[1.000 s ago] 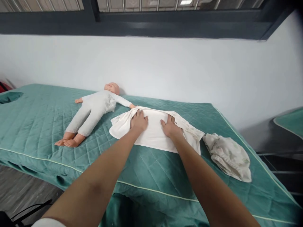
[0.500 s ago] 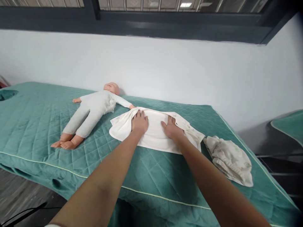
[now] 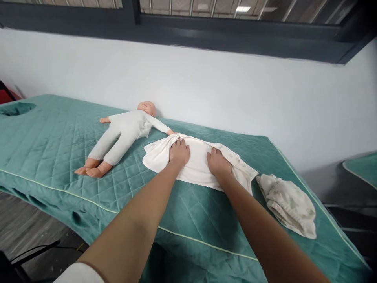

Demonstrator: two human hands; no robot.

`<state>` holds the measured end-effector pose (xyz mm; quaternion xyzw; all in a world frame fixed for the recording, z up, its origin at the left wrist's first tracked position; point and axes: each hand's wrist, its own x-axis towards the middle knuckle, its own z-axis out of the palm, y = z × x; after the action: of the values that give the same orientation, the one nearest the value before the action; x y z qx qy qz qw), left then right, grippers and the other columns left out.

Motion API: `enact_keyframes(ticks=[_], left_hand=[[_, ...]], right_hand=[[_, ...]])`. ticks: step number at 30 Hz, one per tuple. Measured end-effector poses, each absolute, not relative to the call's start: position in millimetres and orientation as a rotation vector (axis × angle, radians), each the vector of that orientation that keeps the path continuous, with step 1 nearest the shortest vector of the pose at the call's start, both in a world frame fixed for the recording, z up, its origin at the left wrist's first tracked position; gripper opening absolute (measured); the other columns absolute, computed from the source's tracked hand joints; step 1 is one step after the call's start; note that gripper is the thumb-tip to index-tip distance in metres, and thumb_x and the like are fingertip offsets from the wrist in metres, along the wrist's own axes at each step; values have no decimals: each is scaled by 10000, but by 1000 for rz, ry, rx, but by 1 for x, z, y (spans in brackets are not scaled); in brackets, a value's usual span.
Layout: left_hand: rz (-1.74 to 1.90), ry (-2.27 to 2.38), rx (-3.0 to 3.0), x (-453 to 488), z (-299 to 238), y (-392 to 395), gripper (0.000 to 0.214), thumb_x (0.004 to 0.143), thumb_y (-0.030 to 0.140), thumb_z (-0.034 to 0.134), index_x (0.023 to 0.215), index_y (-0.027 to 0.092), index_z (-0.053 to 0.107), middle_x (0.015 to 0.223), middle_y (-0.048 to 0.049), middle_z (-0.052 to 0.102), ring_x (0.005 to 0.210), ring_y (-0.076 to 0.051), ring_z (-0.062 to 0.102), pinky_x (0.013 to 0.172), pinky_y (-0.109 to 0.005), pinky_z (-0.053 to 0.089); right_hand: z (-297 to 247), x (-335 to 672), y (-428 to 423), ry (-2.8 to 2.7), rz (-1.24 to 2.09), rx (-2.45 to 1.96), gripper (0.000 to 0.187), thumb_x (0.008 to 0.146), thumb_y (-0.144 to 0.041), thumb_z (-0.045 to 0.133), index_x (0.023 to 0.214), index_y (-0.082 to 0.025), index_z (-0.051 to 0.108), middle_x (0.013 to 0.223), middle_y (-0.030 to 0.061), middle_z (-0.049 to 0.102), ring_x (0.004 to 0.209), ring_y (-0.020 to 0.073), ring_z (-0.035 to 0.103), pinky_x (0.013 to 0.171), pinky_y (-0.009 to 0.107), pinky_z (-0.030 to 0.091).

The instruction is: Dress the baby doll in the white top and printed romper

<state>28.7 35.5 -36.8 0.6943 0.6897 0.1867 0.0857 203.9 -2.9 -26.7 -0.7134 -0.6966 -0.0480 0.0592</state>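
Observation:
A white baby shirt (image 3: 198, 164) with small printed figures along its right flap lies spread on the green quilted cover. My left hand (image 3: 179, 152) is on its left part, fingers bent into the cloth by the folded upper edge. On the right side, my right hand (image 3: 219, 163) has its fingers curled in at the printed flap, partly hidden under it, with the thumb showing. A baby doll (image 3: 126, 127) with a white cloth body lies face up left of the shirt, one hand touching or nearly touching the shirt's upper edge.
A crumpled, printed white cloth item (image 3: 288, 204) lies right of the shirt. The green cover (image 3: 200, 220) has a piped front edge and a hole at far left. Behind the bed stands a white wall (image 3: 188, 86) beneath a dark window frame (image 3: 235, 37).
The view has shifted, moving the scene slightly to the right. My fingers look more curled into the shirt, and my right thumb has drawn in. The doll and crumpled cloth stay put.

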Motion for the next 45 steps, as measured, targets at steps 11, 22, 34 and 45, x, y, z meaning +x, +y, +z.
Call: enact_keyframes(ticks=[11, 22, 34, 45], left_hand=[[795, 1976, 2100, 25, -33, 28, 482, 1019, 316, 304, 1410, 106, 491, 1495, -174, 503, 1374, -296, 469, 1127, -461, 399], [1387, 1611, 1927, -12, -24, -5, 344, 1014, 268, 340, 1204, 177, 611, 1231, -76, 697, 1117, -155, 648, 974, -270, 508], [958, 2190, 1820, -125, -48, 22, 240, 896, 258, 513, 1052, 197, 685, 1143, -123, 709, 1123, -289, 631, 999, -429, 492], [1519, 2017, 2005, -109, -27, 27, 315, 977, 241, 415, 1241, 152, 561, 1276, -144, 615, 1250, -261, 541, 1088, -396, 415]], right_hand=[[-18, 199, -14, -2407, -360, -1919, 321, 997, -159, 335, 1161, -135, 610, 1208, 160, 670, 1154, 262, 587, 969, 346, 413], [-22, 202, -8, -2383, -387, -1908, 378, 966, -122, 339, 1247, -122, 591, 1285, 161, 650, 1191, 273, 571, 1023, 373, 387], [-23, 202, -5, -2297, -367, -1912, 366, 954, -148, 385, 1258, -156, 588, 1275, 119, 669, 1163, 264, 583, 999, 360, 387], [-23, 203, -5, -2247, -317, -1896, 349, 925, -153, 412, 1212, -175, 609, 1281, 105, 670, 1185, 275, 575, 1023, 391, 397]])
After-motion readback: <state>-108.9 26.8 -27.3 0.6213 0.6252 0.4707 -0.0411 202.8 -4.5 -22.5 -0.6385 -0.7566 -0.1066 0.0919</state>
